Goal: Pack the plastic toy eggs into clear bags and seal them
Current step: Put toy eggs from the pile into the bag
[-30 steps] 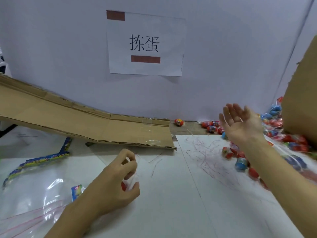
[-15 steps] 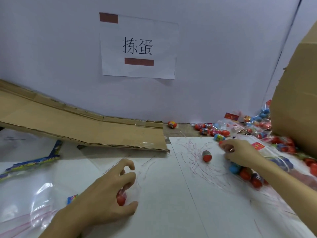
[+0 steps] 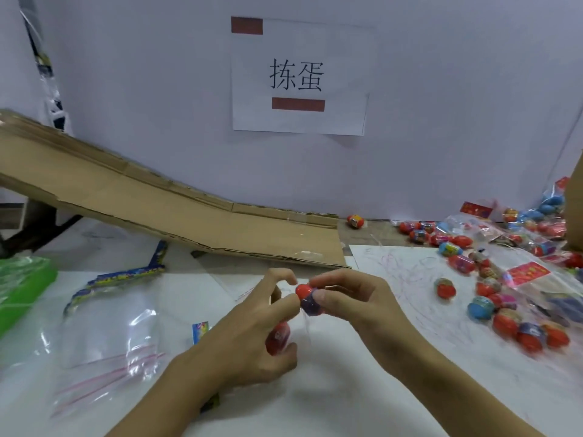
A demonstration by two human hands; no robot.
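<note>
My right hand (image 3: 353,307) pinches a red-topped toy egg (image 3: 306,296) with a purple wrap, right at the fingertips of my left hand (image 3: 252,335). The left hand grips a small clear bag (image 3: 301,329) that holds another red egg (image 3: 277,337), partly hidden behind its fingers. The bag's mouth is hard to make out between the two hands. Several loose red and blue eggs (image 3: 482,304) lie scattered on the table to the right.
A stack of clear zip bags (image 3: 104,351) lies at the left, with a green tray (image 3: 22,285) beyond it. A cardboard ramp (image 3: 157,212) slopes down from the back left. Filled bags of eggs (image 3: 530,238) pile up at the right by a cardboard box (image 3: 575,203).
My right hand took an egg from the pile on the right and brought it left to the bag in my left hand. The left hand kept hold of the bag.
</note>
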